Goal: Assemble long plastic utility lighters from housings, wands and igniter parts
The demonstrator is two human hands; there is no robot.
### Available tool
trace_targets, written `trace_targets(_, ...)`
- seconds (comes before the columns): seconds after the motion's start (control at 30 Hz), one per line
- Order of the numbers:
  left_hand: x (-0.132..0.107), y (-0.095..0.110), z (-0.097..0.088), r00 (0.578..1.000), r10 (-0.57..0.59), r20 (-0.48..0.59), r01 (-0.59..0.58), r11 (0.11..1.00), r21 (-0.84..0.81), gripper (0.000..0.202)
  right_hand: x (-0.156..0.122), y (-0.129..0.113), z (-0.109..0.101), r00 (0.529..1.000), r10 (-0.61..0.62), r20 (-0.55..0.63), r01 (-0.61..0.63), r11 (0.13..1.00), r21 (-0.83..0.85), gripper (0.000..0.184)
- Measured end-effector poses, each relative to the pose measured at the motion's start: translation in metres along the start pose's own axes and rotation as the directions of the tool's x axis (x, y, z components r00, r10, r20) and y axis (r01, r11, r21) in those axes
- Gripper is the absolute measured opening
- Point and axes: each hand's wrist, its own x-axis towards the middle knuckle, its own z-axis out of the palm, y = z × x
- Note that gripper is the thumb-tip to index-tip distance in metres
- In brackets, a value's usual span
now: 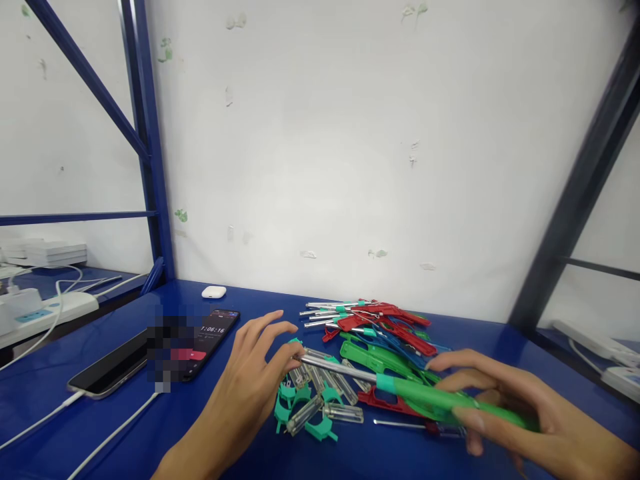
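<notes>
A long-neck lighter (430, 392) with a green handle, a teal collar and a silver metal tube lies across the middle, held between both hands. My right hand (540, 413) grips the green handle, thumb on the near side and fingers behind. At the tube's tip, my left hand (255, 367) pinches with thumb and index finger, other fingers loosely raised. Beneath the tube lie several clear plastic fuel tanks (344, 412) and teal plastic pieces (320, 429). Behind the handle sits a loose green handle shell (367, 357). Under it is a screwdriver (400, 424), partly hidden by my right hand.
Several red lighter parts (385, 320) with metal tubes are piled at the back. Two phones lie on the left, the nearer one (110, 363) with a white cable, the other (213, 343) lit. A white earbud case (214, 292) stands near the wall. Blue posts (145, 133) frame the table.
</notes>
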Motion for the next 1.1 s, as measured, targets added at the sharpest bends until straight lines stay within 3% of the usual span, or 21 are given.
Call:
trace_targets(0.23, 0.0, 0.0, 0.001, 1.0, 0.006, -0.012, -0.006, 1.0, 0.003, 0.02, 0.012, 0.006, -0.009, 1.0, -0.001, 0.025, 0.003, 0.997, -0.079, 0.06)
trace_targets(0.4, 0.0, 0.001, -0.001, 1.0, 0.007, 0.011, -0.006, 0.999, -0.044, 0.019, 0.009, 0.006, -0.006, 0.998, -0.043, -0.041, 0.042, 0.998, -0.037, 0.066)
trace_targets(0.63, 0.002, 0.005, -0.007, 1.0, 0.023, -0.021, -0.024, 0.997, -0.075, 0.022, 0.007, 0.011, -0.01, 0.999, 0.016, -0.052, -0.019, 0.998, -0.064, 0.067)
trace_targets(0.8, 0.003, 0.006, -0.007, 1.0, 0.021, 0.017, -0.02, 0.997, -0.078, 0.024, 0.004, 0.004, 0.002, 0.995, -0.089, -0.049, 0.083, 0.99, -0.114, 0.06)
trace_targets(1.0, 0.002, 0.002, -0.002, 0.998, 0.024, 0.053, -0.02, 0.997, -0.08, 0.024, 0.003, 0.002, 0.01, 0.998, 0.044, -0.034, -0.05, 0.978, -0.203, 0.05)
trace_targets(1.1, 0.001, 0.001, 0.0, 0.998, 0.035, 0.059, -0.03, 0.996, -0.084, 0.025, -0.001, -0.001, 0.012, 0.997, 0.023, -0.08, -0.038, 0.98, -0.193, 0.05)
